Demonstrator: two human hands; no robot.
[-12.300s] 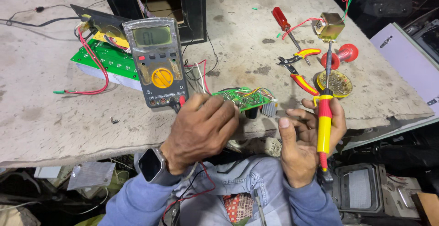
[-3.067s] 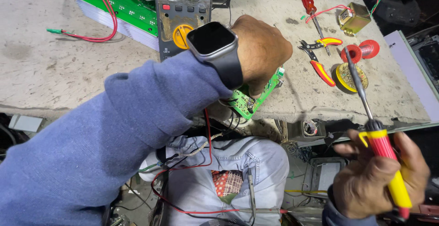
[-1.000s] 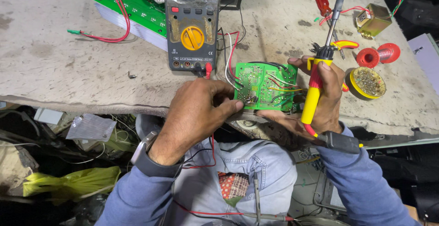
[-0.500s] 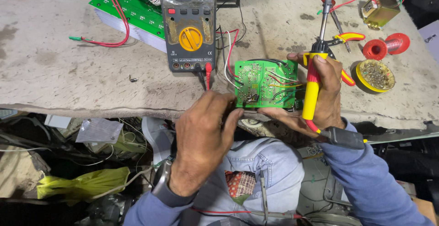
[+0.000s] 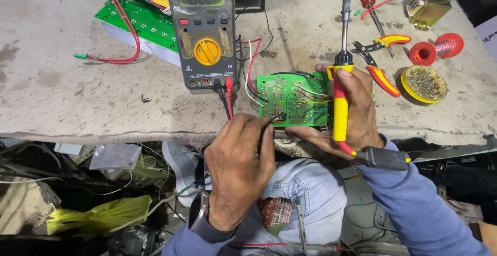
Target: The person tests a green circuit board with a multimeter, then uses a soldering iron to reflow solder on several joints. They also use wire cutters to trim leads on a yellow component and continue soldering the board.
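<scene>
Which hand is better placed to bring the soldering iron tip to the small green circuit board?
The right hand, probably: it already grips the yellow-handled soldering iron beside the small green circuit board. The left hand is busy pinching at the board's lower edge.

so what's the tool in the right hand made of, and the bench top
Soldering iron: yellow and red handle looks like glossy plastic, its long shaft like dull bare metal. Bench top: looks like rough grey stone or concrete, matte, stained and chipped along the front edge.
</scene>
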